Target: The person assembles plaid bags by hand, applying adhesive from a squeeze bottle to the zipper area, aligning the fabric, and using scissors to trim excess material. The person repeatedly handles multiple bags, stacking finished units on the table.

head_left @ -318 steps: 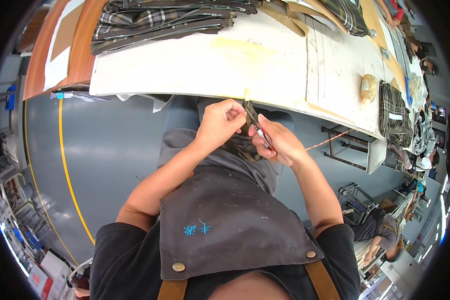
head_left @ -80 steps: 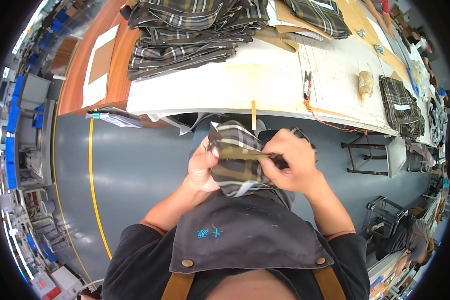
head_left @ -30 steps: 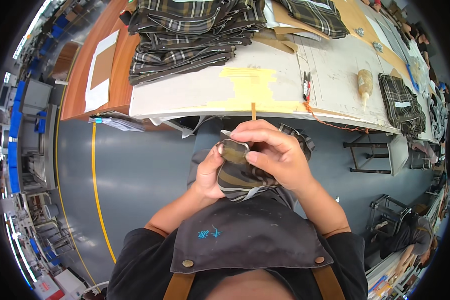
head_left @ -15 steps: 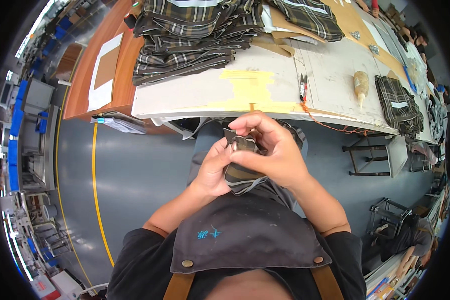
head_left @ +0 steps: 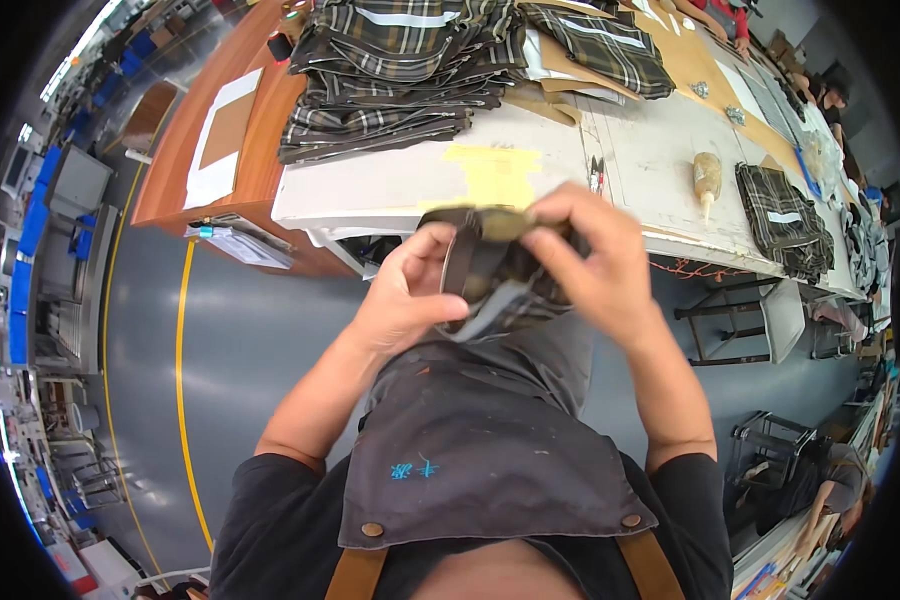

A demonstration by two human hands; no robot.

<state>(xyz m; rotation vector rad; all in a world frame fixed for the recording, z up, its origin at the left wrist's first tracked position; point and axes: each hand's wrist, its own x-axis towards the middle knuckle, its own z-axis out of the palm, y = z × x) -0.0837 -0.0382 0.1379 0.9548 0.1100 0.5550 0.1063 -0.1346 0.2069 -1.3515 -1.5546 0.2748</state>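
Note:
Between my hands, in front of the apron, is a plaid fabric piece [head_left: 510,285] in dark brown, olive and white, with a dark trim along its edge. It is spread partly open and smeared by motion. My left hand [head_left: 410,290] grips its left side, the thumb on the near edge and the fingers behind. My right hand [head_left: 600,265] pinches its upper right edge between thumb and fingers. On the table beyond lies a stack of similar plaid pieces [head_left: 390,90], and another plaid piece [head_left: 785,220] rests at the table's right.
The white table [head_left: 370,190] carries yellow tape [head_left: 490,170], a glue bottle [head_left: 707,180] and a pen [head_left: 596,175]. A wooden cabinet [head_left: 170,190] adjoins it on the left. A stool [head_left: 745,320] stands at right. Other people are at the right and far right.
The plaid piece has gone from bunched up to spread wider, and it sits slightly higher. My hands have moved apart, the right one up and to the right.

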